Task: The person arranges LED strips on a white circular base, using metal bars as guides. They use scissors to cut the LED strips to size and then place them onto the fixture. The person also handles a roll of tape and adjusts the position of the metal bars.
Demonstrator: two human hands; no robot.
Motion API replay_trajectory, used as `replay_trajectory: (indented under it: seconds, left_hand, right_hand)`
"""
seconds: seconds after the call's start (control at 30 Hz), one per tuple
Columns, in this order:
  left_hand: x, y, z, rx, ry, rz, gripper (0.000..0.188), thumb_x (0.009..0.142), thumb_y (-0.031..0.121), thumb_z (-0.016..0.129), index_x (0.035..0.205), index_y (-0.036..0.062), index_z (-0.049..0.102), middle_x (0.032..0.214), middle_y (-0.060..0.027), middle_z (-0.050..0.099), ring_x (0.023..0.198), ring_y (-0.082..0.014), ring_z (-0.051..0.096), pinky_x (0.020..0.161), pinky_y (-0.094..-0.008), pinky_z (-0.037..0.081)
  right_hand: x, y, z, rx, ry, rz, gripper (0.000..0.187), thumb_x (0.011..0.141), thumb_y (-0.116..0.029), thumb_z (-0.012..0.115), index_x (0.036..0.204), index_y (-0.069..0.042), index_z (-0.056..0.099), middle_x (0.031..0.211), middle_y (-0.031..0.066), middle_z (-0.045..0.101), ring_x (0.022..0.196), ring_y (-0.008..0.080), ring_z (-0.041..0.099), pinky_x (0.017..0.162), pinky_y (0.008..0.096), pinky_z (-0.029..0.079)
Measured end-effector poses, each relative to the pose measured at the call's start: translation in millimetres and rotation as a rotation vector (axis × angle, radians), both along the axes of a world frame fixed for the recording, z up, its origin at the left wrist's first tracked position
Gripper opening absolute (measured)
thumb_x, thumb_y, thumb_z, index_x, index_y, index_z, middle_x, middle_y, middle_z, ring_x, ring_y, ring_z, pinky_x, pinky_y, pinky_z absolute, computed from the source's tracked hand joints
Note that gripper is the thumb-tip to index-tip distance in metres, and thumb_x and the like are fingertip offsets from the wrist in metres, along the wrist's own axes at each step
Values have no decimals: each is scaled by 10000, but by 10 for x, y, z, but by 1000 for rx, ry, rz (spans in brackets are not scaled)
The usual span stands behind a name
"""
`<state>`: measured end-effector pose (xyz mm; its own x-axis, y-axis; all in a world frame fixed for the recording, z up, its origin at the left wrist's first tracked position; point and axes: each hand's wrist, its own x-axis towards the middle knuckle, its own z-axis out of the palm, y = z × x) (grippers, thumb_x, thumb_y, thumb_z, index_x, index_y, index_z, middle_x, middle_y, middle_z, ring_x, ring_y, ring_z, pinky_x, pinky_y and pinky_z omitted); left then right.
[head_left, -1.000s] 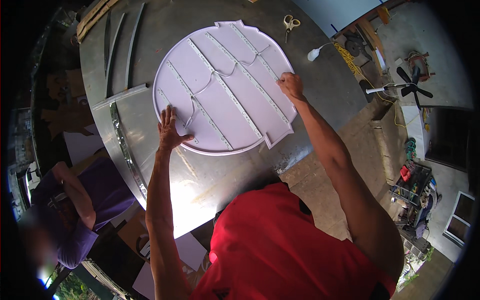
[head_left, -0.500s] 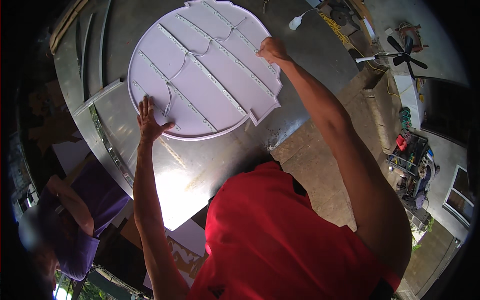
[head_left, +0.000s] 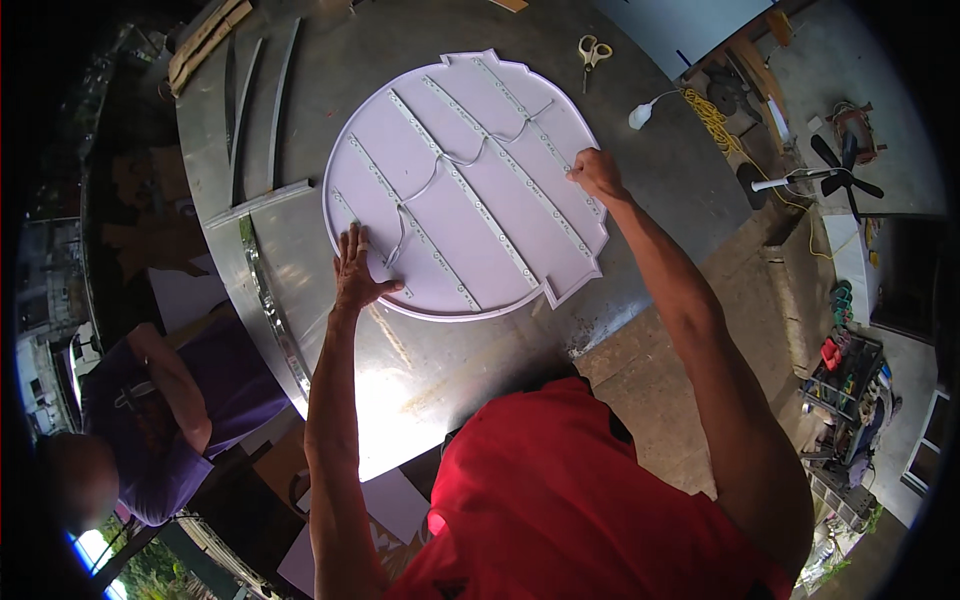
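A round, shallow, pale lilac sign tray [head_left: 400, 110] with a raised rim and stepped edges lies on the metal table, its inside facing up. Several LED strips [head_left: 458, 178] run across it in slanting rows, joined by a thin white wire [head_left: 420, 190]. My left hand [head_left: 358, 275] rests with spread fingers over the tray's near-left rim, beside the shortest strip. At the right rim my right hand [head_left: 597, 174] is closed, fingers curled inward over the edge near a strip; its fingertips are partly hidden.
Scissors [head_left: 592, 58] and a white bulb-like piece [head_left: 641, 116] on a cord lie beyond the tray. Metal bars [head_left: 285, 105] lie at left on the table [head_left: 390, 370]. A person in purple [head_left: 165, 420] is at lower left. A fan [head_left: 846, 168] and tool rack [head_left: 845, 375] stand right.
The view has shifted, so the tray and table appear lower and farther right, and the scissors show fully. Both hands keep their places on the tray.
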<state>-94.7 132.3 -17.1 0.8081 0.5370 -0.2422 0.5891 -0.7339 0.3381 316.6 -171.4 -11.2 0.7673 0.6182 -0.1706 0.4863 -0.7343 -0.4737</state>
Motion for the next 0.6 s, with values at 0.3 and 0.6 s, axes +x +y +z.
replay_trajectory:
  seconds: [0.3,0.6]
  left_hand:
    - [34,1,7,8,21,-8,1454,434,452,963,1594,132,147,1673,-96,91,1537,-333,64,1166,-640,183]
    - [-35,37,-110,34,-10,-66,1421,467,442,953,1586,87,151,1665,-126,108,1529,-366,79,1170,-607,204]
  right_hand:
    - [19,6,48,-9,137,-40,218,754,-173,818,795,-10,679,712,133,693,614,223,690,548,345,548]
    - [91,-13,267,-67,503,-252,243,781,-220,822,797,-12,697,705,84,703,580,165,684,500,290,564]
